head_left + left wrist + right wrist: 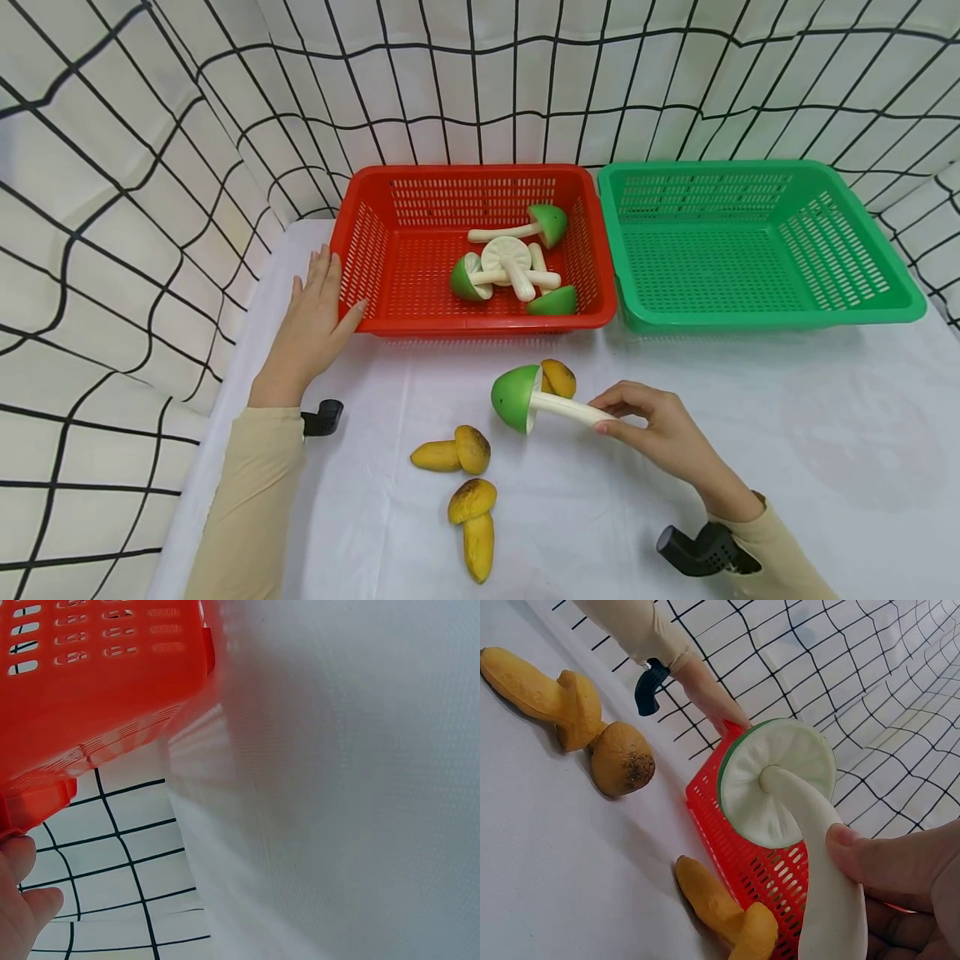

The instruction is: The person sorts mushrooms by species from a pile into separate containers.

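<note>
My right hand (656, 425) pinches the end of the white stem of a green-capped toy mushroom (516, 400), lifted over the white cloth. Its pale ribbed underside (780, 787) faces the right wrist camera. At the left end of the red basket (480, 325), my left hand (311, 321) rests with straight fingers along the side and the thumb at the front corner. Several green-capped mushrooms (551, 223) lie inside that basket, grouped toward its right. One yellow-brown mushroom (561, 377) is partly hidden behind the held one.
A green basket (772, 319) stands against the red one's right side. Two more yellow-brown mushrooms (472, 450) lie on the white cloth (360, 517) in front. Black netting (480, 92) over white sheeting rises behind and on the left.
</note>
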Demonstrator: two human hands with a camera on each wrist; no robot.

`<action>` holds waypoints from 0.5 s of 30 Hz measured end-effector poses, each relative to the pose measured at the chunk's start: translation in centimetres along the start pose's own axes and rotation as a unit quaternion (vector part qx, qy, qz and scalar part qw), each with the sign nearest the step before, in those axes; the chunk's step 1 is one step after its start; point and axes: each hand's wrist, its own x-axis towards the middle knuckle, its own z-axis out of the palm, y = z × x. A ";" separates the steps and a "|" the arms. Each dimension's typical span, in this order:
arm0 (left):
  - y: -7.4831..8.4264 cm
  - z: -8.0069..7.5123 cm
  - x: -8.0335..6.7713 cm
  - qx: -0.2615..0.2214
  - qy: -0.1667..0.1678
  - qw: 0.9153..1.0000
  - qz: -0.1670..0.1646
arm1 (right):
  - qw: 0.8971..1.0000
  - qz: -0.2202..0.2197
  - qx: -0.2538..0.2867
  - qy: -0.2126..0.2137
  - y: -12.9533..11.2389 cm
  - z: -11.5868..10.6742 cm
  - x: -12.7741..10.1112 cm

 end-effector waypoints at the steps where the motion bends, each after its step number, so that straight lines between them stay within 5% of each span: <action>1: 0.0 0.0 0.0 0.001 0.000 1.000 0.000 | 1.000 0.000 0.002 0.001 0.0 0.0 0.0; 15: 0.0 0.0 0.0 -0.004 0.002 1.000 0.002 | 1.000 -0.014 0.022 0.017 -0.8 -0.3 0.9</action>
